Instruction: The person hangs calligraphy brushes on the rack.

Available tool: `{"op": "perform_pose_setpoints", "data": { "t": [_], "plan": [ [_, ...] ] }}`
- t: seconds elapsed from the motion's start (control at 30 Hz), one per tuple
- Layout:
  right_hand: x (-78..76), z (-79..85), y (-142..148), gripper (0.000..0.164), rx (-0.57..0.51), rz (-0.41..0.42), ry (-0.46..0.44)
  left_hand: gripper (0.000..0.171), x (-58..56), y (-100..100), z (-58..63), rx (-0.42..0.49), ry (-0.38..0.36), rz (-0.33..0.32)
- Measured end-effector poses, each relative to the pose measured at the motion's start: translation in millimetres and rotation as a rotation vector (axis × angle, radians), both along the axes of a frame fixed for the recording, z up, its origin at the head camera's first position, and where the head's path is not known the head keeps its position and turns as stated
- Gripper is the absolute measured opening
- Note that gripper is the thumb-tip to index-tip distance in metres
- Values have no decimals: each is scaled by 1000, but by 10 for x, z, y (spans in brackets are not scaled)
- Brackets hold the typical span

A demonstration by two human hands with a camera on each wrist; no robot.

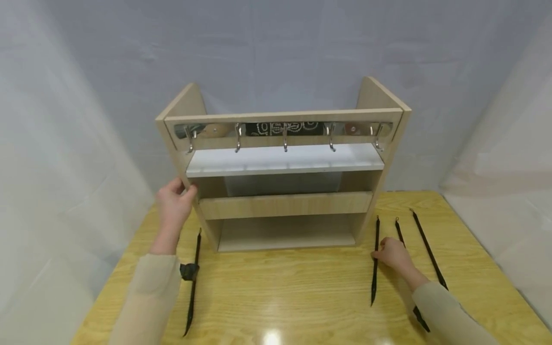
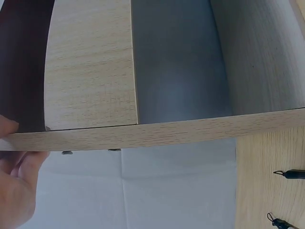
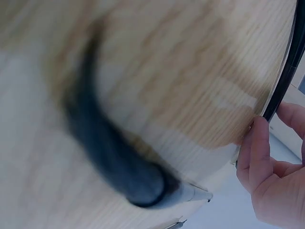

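Observation:
A light wooden shelf unit (image 1: 284, 206) stands on the table. In the head view my left hand (image 1: 174, 206) grips the front edge of its left side panel. The left wrist view shows fingers (image 2: 33, 164) and thumb on either side of that panel (image 2: 167, 133). Right of the unit, my right hand (image 1: 394, 256) pinches a black calligraphy brush (image 1: 374, 282) around mid-handle, its tip toward me. That brush handle (image 3: 287, 71) runs between thumb and fingers in the right wrist view. A second brush (image 1: 400, 231) passes partly hidden beneath the right hand and forearm.
Another calligraphy brush (image 1: 427, 244) lies farther right, and one more (image 1: 192, 292) lies beside my left forearm. Several metal hooks (image 1: 285, 139) hang from a shiny strip across the unit's top rail, above a white shelf board (image 1: 284, 158). Pale cloth (image 1: 280, 57) surrounds the table.

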State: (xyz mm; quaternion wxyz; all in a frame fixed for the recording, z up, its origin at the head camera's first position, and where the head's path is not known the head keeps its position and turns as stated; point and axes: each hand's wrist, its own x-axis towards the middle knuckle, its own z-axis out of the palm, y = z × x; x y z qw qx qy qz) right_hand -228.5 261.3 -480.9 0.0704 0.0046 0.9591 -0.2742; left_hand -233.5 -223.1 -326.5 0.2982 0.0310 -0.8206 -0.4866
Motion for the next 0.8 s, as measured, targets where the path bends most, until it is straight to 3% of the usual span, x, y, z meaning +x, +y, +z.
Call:
{"op": "perform_pose_setpoints", "data": {
  "t": [0.23,0.7,0.8],
  "plan": [
    [-23,-9,-46,48,-31,-9,-14,19,5,-19,-8,-8,-42,10],
    [-45,24,-70,50,-19,-4,-28,14,-2,-21,-26,-21,-14,18],
    [-34,21,-56,53,-57,-3,-38,13,0,-18,-24,-36,-8,22]
  ]
}}
